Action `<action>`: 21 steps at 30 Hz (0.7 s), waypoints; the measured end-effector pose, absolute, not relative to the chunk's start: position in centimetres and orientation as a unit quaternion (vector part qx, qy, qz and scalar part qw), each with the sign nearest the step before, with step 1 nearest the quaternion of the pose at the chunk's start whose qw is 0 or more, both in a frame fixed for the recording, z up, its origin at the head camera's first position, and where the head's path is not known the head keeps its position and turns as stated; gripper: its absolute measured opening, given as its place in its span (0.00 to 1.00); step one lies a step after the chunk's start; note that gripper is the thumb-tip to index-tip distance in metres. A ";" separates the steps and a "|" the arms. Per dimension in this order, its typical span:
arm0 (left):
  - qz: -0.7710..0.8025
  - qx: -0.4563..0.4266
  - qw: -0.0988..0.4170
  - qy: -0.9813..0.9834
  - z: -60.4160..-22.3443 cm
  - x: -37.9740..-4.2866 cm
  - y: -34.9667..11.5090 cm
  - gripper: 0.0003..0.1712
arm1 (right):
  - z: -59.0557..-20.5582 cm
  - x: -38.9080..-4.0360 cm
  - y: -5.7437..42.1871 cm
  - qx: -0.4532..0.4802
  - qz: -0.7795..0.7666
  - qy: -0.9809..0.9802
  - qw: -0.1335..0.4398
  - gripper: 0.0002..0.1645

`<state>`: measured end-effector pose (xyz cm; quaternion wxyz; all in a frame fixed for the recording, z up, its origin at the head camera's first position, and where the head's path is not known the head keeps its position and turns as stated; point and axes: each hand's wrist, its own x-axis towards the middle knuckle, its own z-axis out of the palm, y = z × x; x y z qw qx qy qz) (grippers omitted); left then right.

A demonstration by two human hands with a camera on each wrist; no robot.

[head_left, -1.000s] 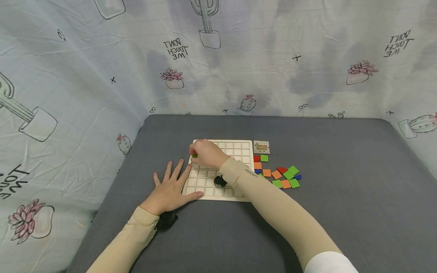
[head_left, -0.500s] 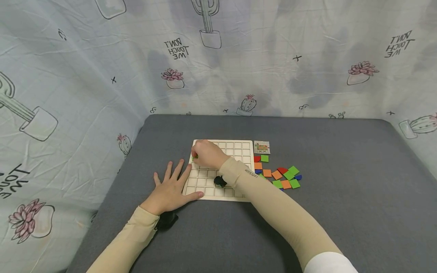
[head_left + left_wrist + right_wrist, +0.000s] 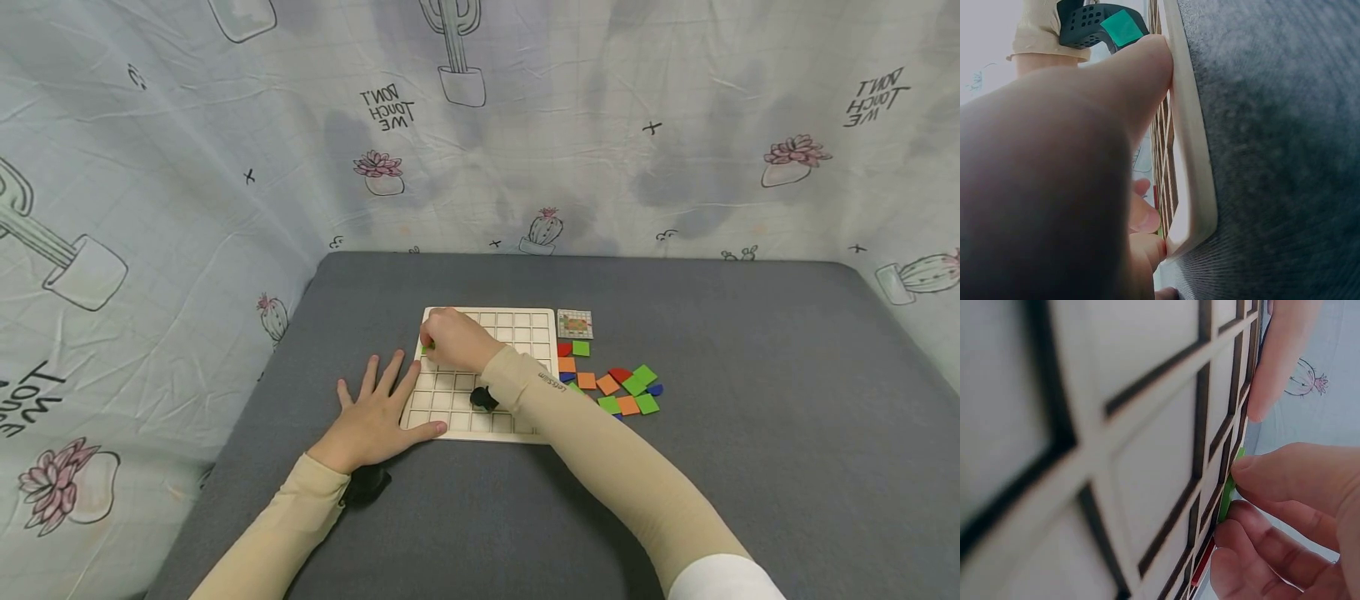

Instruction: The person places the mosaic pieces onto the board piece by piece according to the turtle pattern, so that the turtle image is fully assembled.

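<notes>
A: Largest first. Gray table [image 3: 750,375]; your pale gridded board [image 3: 536,333] lies flat on it. Why there?

B: In front of you, probably so both hands can reach its left side.

A: Your left hand [image 3: 369,427]?

B: Fingers spread apart, thumb on the near rim, index fingertip at the left edge. Presumably bracing, to stop the board sliding under you.

A: Your right hand [image 3: 459,337] crosses to that same edge. Fingers?

B: Thumb and fingertips clamped on the green piece, per right wrist view. Last fingers curl in below.

A: Card [image 3: 574,323], printed with a small grid?

B: Just beside the board's far right corner. Likely set there to be read uncovered by your arm.

A: Loose pieces [image 3: 641,379]?

B: Right of the board, some partly behind your sleeve; likely kept near your picking hand.

A: Smallest: the green piece [image 3: 1229,495]?

B: At the board's left edge, near a red piece [image 3: 1204,565]. You pinch it by its border, perhaps for fine aim. Seated or not: cannot tell.
</notes>
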<state>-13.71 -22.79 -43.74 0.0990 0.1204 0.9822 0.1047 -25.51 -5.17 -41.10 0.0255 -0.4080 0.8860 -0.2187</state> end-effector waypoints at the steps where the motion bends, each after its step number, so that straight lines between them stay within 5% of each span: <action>1: 0.105 0.121 0.099 0.982 -43.8 -13.7 -22.8 0.64 | -41.1 -25.5 -5.2 -0.409 -0.219 0.886 0.025 0.04; 21: 0.106 0.117 0.103 0.982 -43.5 -13.6 -22.7 0.63 | -40.6 -24.9 -4.7 -0.400 -0.213 0.891 0.034 0.10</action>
